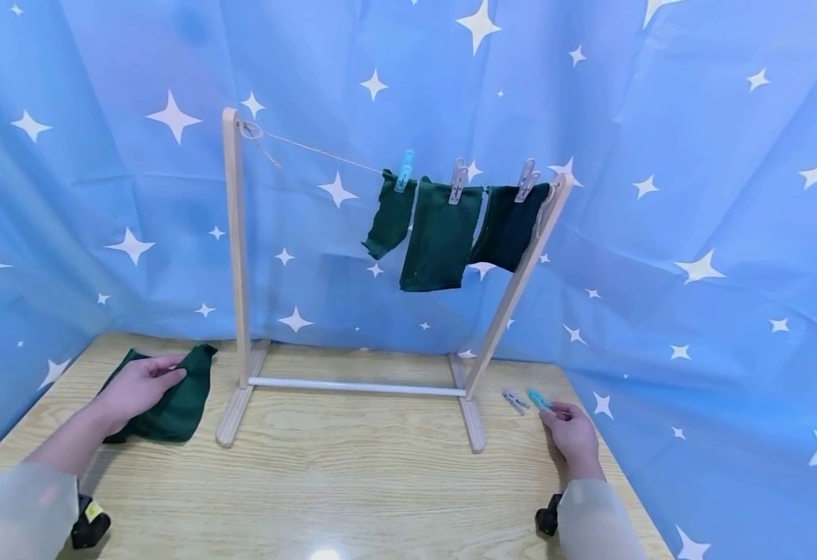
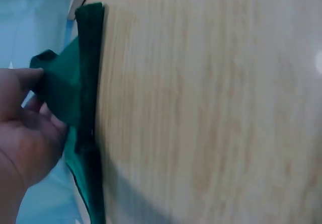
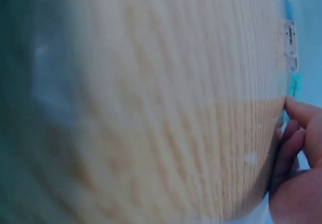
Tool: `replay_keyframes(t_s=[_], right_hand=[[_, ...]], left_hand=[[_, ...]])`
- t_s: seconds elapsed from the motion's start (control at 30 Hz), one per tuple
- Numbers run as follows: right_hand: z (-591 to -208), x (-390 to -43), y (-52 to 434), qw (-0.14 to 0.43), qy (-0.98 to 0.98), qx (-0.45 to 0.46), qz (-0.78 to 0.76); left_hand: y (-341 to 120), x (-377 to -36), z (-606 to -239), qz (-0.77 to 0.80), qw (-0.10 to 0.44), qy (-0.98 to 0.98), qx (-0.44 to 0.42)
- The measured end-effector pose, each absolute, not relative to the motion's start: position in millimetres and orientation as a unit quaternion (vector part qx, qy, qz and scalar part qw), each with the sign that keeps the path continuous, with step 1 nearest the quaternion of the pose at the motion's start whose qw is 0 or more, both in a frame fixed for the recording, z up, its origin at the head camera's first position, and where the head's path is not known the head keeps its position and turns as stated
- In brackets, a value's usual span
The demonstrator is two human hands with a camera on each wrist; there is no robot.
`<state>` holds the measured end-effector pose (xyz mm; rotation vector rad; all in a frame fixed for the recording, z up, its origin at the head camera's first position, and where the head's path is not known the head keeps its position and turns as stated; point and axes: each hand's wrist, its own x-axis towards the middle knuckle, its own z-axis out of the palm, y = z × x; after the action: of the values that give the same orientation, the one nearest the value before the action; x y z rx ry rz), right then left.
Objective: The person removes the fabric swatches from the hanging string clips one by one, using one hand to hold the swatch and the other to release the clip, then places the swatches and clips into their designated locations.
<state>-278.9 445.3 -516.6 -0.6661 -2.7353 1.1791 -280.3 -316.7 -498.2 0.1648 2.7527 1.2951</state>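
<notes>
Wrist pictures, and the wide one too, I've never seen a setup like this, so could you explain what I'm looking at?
There is no machine here, just a person's two bare hands. The wide picture comes from a camera worn on the head; the two closer ones come from cameras on the left and right wrists. On the table stands a wooden frame with a string across the top, where three green cloths hang under clothespins. The left hand holds another green cloth. The right hand pinches a turquoise clothespin, and a grayish clothespin lies beside it.
</notes>
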Motion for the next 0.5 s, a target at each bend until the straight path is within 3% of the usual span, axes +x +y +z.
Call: replay_keyframes(t_s=[0.5], right_hand=[[-518.3,-281.3,449.3,0.045,-0.897,-0.218,0.381]], left_hand=[[-324.2,-282.0,-490.2,0.29,-0.025,0.951,0.102]])
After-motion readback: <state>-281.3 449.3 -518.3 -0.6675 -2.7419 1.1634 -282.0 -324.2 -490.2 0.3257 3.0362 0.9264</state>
